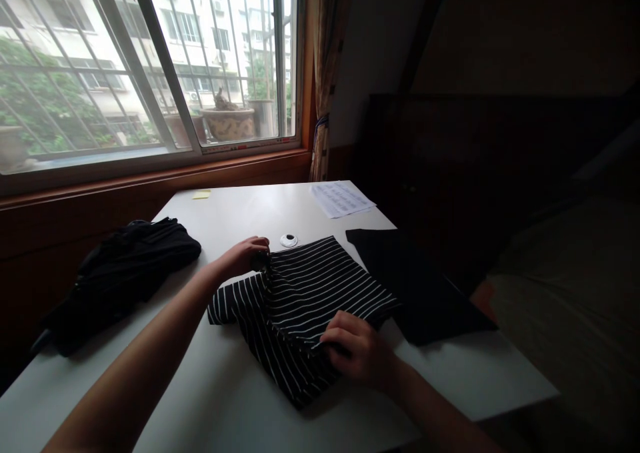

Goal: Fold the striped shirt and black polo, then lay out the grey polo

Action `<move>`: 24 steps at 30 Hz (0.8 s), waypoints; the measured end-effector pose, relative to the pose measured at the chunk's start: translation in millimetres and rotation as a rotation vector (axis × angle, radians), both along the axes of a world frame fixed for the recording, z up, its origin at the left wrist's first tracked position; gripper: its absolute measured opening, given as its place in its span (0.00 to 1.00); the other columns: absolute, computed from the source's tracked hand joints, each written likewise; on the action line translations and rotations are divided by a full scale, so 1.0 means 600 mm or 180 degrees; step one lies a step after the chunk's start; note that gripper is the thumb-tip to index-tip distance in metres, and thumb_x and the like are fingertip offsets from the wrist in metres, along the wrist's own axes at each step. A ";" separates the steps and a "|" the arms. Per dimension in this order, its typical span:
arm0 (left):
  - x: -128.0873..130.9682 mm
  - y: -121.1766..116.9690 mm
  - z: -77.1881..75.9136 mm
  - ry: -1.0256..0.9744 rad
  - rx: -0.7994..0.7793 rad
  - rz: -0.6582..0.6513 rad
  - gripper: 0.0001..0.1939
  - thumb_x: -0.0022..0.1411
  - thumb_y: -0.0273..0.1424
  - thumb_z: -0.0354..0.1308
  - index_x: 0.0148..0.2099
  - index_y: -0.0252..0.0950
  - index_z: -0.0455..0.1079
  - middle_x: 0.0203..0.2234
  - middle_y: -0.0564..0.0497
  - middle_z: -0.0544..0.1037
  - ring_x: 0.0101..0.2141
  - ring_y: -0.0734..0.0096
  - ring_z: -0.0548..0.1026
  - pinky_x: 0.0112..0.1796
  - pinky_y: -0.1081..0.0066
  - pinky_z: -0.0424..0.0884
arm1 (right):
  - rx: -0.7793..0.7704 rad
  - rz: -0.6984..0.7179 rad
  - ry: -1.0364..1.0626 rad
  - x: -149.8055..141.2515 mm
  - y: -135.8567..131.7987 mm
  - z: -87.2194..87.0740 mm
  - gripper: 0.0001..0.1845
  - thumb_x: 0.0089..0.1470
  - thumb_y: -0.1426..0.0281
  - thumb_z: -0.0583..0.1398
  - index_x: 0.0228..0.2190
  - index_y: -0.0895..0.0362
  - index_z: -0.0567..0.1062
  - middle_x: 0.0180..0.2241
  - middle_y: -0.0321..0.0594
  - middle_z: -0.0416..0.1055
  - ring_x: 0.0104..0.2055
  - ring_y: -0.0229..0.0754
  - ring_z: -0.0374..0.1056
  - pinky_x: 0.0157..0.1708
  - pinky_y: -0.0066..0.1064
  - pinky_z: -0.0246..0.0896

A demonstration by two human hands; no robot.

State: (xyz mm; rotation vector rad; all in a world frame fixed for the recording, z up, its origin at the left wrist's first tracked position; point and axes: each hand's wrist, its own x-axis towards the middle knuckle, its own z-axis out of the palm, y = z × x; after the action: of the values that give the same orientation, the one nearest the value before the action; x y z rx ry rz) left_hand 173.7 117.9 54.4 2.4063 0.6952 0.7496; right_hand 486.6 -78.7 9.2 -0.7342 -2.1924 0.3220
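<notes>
A black shirt with thin white stripes (pixel 310 299) lies partly folded on the white table (pixel 225 386). My left hand (pixel 245 254) pinches the shirt's far edge near the table's middle, fingers closed on the fabric. My right hand (pixel 357 349) grips the near edge of the folded layer, fingers curled over the cloth. A sleeve sticks out to the left between my two arms.
A crumpled black garment (pixel 120 273) lies at the table's left. A flat black folded cloth (pixel 415 286) lies at the right, overhanging the edge. A printed sheet (pixel 340 198), a yellow note (pixel 201 194) and a round cable cap (pixel 289 240) sit farther back. A window runs behind.
</notes>
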 end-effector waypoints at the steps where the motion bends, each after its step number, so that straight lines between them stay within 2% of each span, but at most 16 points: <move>1: -0.013 -0.004 0.000 0.0008 -0.0008 0.0043 0.08 0.61 0.33 0.63 0.39 0.37 0.82 0.41 0.39 0.79 0.45 0.53 0.76 0.49 0.53 0.72 | 0.0023 -0.0010 0.0023 -0.002 -0.005 0.005 0.10 0.57 0.76 0.60 0.41 0.53 0.74 0.34 0.39 0.72 0.37 0.42 0.68 0.37 0.34 0.67; 4: -0.045 -0.021 -0.004 -0.0067 -0.0310 0.0183 0.11 0.62 0.37 0.62 0.40 0.37 0.83 0.40 0.39 0.81 0.45 0.53 0.77 0.50 0.51 0.73 | 0.0173 0.0064 0.0077 -0.017 -0.019 0.023 0.11 0.56 0.76 0.60 0.41 0.53 0.73 0.33 0.38 0.72 0.35 0.41 0.68 0.36 0.34 0.66; 9: -0.098 -0.051 -0.011 -0.1033 -0.1557 0.0501 0.13 0.56 0.38 0.68 0.41 0.35 0.83 0.46 0.38 0.80 0.48 0.50 0.78 0.51 0.51 0.74 | 0.0381 0.0202 0.0034 -0.059 -0.032 0.055 0.10 0.58 0.75 0.60 0.42 0.54 0.71 0.31 0.38 0.72 0.32 0.40 0.67 0.34 0.33 0.65; 12: -0.129 -0.064 -0.014 -0.1346 -0.2387 0.0627 0.13 0.55 0.35 0.69 0.42 0.34 0.82 0.49 0.37 0.80 0.50 0.48 0.77 0.53 0.51 0.73 | 0.0518 0.0199 -0.0057 -0.087 -0.036 0.071 0.07 0.59 0.74 0.59 0.41 0.54 0.71 0.30 0.38 0.72 0.31 0.40 0.66 0.34 0.33 0.64; 15: -0.156 -0.071 -0.024 -0.1586 -0.2832 0.0773 0.11 0.52 0.34 0.70 0.38 0.35 0.82 0.47 0.40 0.81 0.49 0.50 0.78 0.52 0.53 0.74 | 0.0617 0.0268 -0.0266 -0.113 -0.040 0.081 0.03 0.60 0.73 0.58 0.38 0.55 0.71 0.30 0.38 0.71 0.30 0.39 0.65 0.33 0.33 0.63; 17: -0.170 -0.076 -0.033 -0.1586 -0.2891 0.0854 0.09 0.53 0.35 0.69 0.35 0.36 0.80 0.46 0.40 0.81 0.48 0.51 0.78 0.50 0.55 0.74 | 0.0633 0.0374 -0.0547 -0.125 -0.042 0.080 0.02 0.60 0.72 0.58 0.34 0.55 0.70 0.29 0.37 0.70 0.29 0.39 0.63 0.30 0.33 0.61; 19: -0.180 -0.085 -0.041 -0.1382 -0.2957 0.0886 0.12 0.56 0.39 0.66 0.37 0.35 0.79 0.47 0.39 0.81 0.47 0.52 0.78 0.50 0.56 0.74 | 0.0652 0.0487 -0.0955 -0.133 -0.045 0.071 0.05 0.60 0.70 0.58 0.30 0.55 0.69 0.28 0.37 0.69 0.28 0.39 0.61 0.27 0.33 0.57; 22: -0.187 -0.103 -0.047 -0.1176 -0.3149 0.0872 0.20 0.62 0.45 0.60 0.48 0.35 0.77 0.51 0.38 0.79 0.46 0.54 0.79 0.49 0.57 0.74 | 0.0631 0.0570 -0.1515 -0.138 -0.052 0.041 0.08 0.58 0.68 0.60 0.28 0.54 0.67 0.28 0.36 0.68 0.29 0.39 0.61 0.25 0.33 0.52; 24: -0.187 -0.115 -0.049 -0.1135 -0.3157 0.1072 0.24 0.64 0.47 0.58 0.54 0.38 0.74 0.56 0.39 0.75 0.46 0.57 0.78 0.46 0.59 0.74 | 0.0563 0.0580 -0.1687 -0.139 -0.057 0.020 0.08 0.57 0.67 0.61 0.28 0.54 0.67 0.29 0.35 0.68 0.30 0.40 0.61 0.25 0.34 0.50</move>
State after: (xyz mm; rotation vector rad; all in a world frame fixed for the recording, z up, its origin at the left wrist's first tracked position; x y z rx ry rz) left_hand 61.4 49.2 25.3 1.2445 1.0193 0.6997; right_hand 403.5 -112.8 21.0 -0.5650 -2.7544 0.0168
